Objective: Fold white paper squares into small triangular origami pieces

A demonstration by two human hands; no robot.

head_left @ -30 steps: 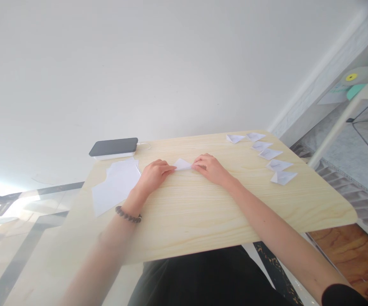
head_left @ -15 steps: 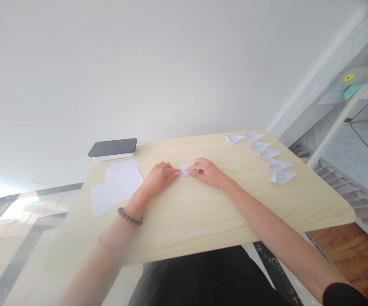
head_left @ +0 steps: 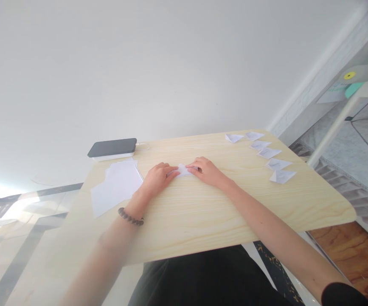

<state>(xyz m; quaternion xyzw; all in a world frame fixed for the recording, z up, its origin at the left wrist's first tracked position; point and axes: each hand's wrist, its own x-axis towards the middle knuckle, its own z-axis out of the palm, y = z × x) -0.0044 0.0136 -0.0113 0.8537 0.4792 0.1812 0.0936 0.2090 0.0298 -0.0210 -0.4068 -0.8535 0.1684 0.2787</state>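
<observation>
A small folded piece of white paper [head_left: 183, 170] lies near the middle of the wooden table [head_left: 186, 216]. My left hand [head_left: 160, 177] pinches its left end between thumb and fingers, a beaded bracelet [head_left: 130, 217] on that wrist. At the opposite end, my right hand [head_left: 206, 171] grips the paper the same way. Both ends of the paper are partly covered by my fingers, so its full shape cannot be made out.
White paper sheets [head_left: 116, 187] lie left of my left hand. Behind them a dark-topped, flat device [head_left: 113, 148] has a white cable. Several folded paper boats [head_left: 282, 176] stand in a line along the table's right side. A pale wall [head_left: 171, 76] rises behind the table.
My fingers have shifted very slightly on the paper, and a little more of its middle shows between my hands. Everything else on the table stays in place.
</observation>
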